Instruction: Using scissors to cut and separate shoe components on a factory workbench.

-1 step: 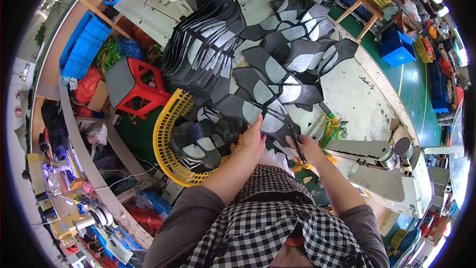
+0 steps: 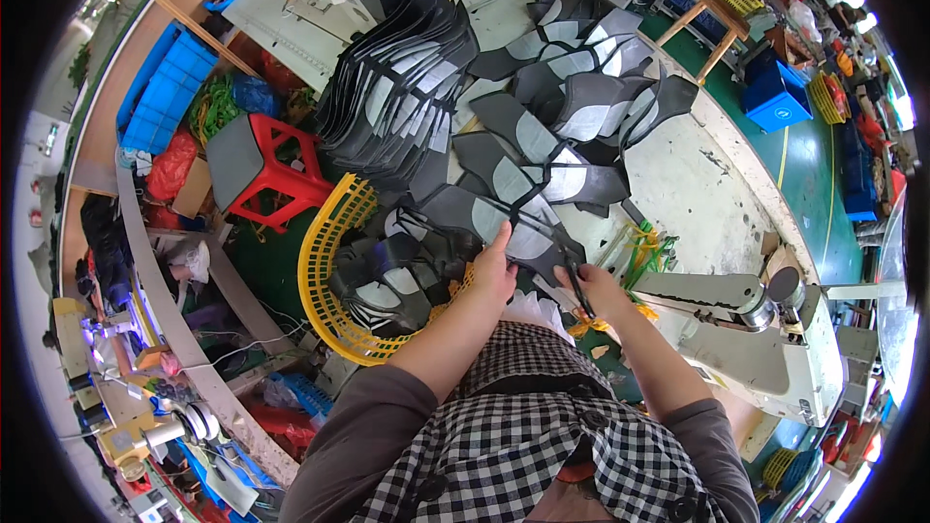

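My left hand [image 2: 496, 276] is closed on the near edge of a black cut piece with a grey patch [image 2: 480, 216], its thumb lying on top. My right hand [image 2: 603, 292] grips a pair of dark scissors [image 2: 579, 292], which point away from me at the right end of the held pieces. Similar black and grey pieces [image 2: 579, 183] lie linked in a spread chain on the white table beyond my hands. Left of the chain stands a tall, leaning stack of such pieces [image 2: 387, 102]. A yellow plastic basket [image 2: 312, 276] by my left forearm holds more of them.
A white machine arm [image 2: 697, 289] reaches across the table's right side. Yellow and green strings [image 2: 651, 254] hang beside my right hand. A red stool with a grey top [image 2: 237, 167] and a blue crate [image 2: 165, 87] stand at left. Beyond the table's edge is a wooden stool [image 2: 712, 29].
My right hand and the scissors have shifted slightly to the left. The left hand and the pieces are almost unmoved.
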Action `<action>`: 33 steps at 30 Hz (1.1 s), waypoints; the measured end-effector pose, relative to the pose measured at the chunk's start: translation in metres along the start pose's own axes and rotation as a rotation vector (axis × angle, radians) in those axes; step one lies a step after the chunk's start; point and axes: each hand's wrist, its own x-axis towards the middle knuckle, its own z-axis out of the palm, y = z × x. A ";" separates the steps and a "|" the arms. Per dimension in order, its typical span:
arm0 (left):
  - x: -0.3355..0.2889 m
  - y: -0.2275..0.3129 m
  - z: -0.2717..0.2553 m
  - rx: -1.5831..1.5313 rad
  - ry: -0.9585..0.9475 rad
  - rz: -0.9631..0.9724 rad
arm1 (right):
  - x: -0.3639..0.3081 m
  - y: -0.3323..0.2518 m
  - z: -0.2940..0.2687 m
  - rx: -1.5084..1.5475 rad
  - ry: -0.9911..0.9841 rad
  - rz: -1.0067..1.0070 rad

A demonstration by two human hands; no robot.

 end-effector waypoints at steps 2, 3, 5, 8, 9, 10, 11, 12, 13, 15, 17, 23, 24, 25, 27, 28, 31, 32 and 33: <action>0.003 0.001 -0.008 0.037 -0.032 0.127 | 0.001 -0.004 0.007 0.054 -0.039 0.023; 0.005 0.001 -0.011 0.078 -0.061 0.245 | -0.001 -0.001 0.010 0.116 -0.092 0.018; -0.018 0.004 -0.003 0.086 -0.102 0.308 | -0.005 -0.001 0.011 0.184 -0.147 0.017; -0.034 0.011 -0.007 -0.083 -0.320 0.448 | -0.030 -0.017 -0.001 0.407 -0.299 0.062; -0.042 0.016 -0.007 -0.043 -0.374 0.429 | -0.032 -0.017 -0.003 0.408 -0.303 0.061; -0.048 0.022 -0.010 -0.006 -0.425 0.412 | -0.034 -0.016 -0.005 0.457 -0.366 0.073; -0.044 0.026 -0.016 -0.009 -0.419 0.417 | -0.034 -0.016 -0.007 0.504 -0.429 0.086; -0.037 0.030 -0.022 0.028 -0.421 0.393 | -0.033 -0.018 -0.009 0.481 -0.462 0.063; -0.035 0.036 -0.023 0.067 -0.427 0.367 | -0.029 -0.018 -0.009 0.478 -0.466 0.063; -0.034 0.042 -0.026 0.071 -0.422 0.311 | -0.020 -0.018 -0.008 0.476 -0.512 0.001; -0.032 0.050 -0.029 0.141 -0.452 0.250 | -0.012 -0.025 -0.007 0.456 -0.548 -0.018; -0.027 0.062 -0.032 0.189 -0.558 -0.065 | 0.007 -0.028 -0.006 0.625 -0.823 -0.080; -0.025 0.062 -0.033 0.149 -0.587 -0.076 | 0.005 -0.032 -0.004 0.628 -0.820 -0.078; -0.024 0.060 -0.030 0.153 -0.589 -0.080 | 0.002 -0.037 -0.001 0.628 -0.745 -0.086; -0.024 0.052 -0.023 0.098 -0.406 0.160 | -0.004 -0.044 0.009 0.633 -0.664 -0.092; -0.022 0.051 -0.022 0.103 -0.413 0.152 | -0.009 -0.046 0.013 0.654 -0.633 -0.046; -0.019 0.049 -0.024 0.131 -0.422 0.192 | -0.013 -0.041 0.026 0.690 -0.575 0.053; -0.020 0.049 -0.025 0.157 -0.440 0.181 | -0.015 -0.038 0.029 0.695 -0.541 0.086; -0.021 0.050 -0.025 0.182 -0.457 0.170 | -0.017 -0.035 0.030 0.701 -0.506 0.119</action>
